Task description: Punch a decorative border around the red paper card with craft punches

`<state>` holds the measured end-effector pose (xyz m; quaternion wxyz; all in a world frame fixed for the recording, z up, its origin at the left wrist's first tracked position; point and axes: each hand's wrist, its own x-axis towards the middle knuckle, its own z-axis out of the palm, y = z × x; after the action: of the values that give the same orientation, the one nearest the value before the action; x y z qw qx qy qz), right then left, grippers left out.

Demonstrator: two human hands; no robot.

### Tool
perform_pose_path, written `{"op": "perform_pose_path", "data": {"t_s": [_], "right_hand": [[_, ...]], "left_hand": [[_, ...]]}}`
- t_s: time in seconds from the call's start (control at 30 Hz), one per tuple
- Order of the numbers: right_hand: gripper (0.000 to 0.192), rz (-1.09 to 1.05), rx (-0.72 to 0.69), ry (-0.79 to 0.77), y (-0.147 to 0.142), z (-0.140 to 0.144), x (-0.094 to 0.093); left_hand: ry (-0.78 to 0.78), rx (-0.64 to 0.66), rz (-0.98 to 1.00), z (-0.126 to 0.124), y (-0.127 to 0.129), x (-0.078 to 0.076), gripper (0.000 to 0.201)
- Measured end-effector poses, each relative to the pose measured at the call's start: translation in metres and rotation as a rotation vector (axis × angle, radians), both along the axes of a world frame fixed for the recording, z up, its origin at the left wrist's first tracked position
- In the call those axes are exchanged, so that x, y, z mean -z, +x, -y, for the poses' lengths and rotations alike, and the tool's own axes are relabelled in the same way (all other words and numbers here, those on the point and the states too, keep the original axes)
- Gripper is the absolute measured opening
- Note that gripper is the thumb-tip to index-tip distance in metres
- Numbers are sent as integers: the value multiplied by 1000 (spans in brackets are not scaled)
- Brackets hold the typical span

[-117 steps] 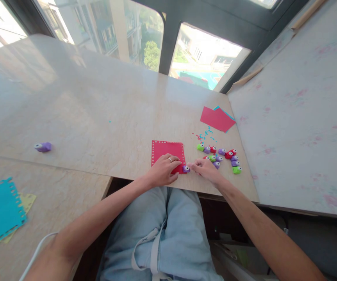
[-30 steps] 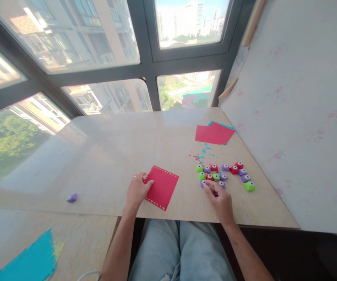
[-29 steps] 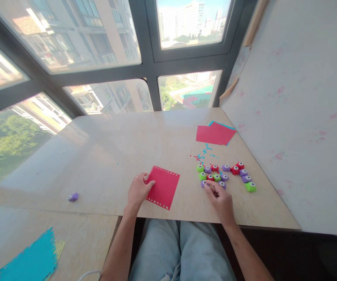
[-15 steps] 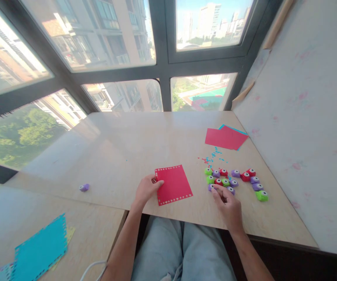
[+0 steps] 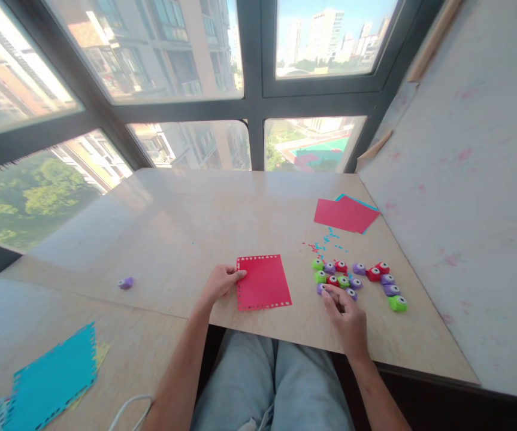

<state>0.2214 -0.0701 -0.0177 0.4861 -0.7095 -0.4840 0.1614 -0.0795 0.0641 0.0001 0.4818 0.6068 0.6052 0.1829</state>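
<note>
My left hand is closed on the left edge of a red sheet of paper, thumb on top. Small punched holes run along the sheet's top, left and bottom edges. My right hand has its thumb and fingers pinched on a small purple paper punch at the near left corner of a group of punches. Beside it stand a green punch, a red punch and several others in purple, red and green, each with a white and dark round top. My right fingers partly hide the nearest ones.
Red and blue sheets lie at the back right, with blue and red paper bits before them. A lone purple punch sits at left. A blue edge-punched sheet and a white cable are at lower left.
The view has shifted slightly. The red sheet has turned a little and lies straighter, still in my left hand. My right hand stays at the same purple punch.
</note>
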Motion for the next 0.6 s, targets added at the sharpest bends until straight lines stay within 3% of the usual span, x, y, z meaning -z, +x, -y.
{"op": "perform_pose_path", "data": {"t_s": [0.23,0.43,0.6], "right_hand": [[41,-60,-11,-6,0,-1,1],[40,-163,-4,10,-2,0,-2],[41,-439,51,23,-10,11,-4]], "left_hand": [[60,5,148,7,-5,-1,49],[273,-206,173,23,-2,6,52],[448,-307,139,35,-1,21,42]]}}
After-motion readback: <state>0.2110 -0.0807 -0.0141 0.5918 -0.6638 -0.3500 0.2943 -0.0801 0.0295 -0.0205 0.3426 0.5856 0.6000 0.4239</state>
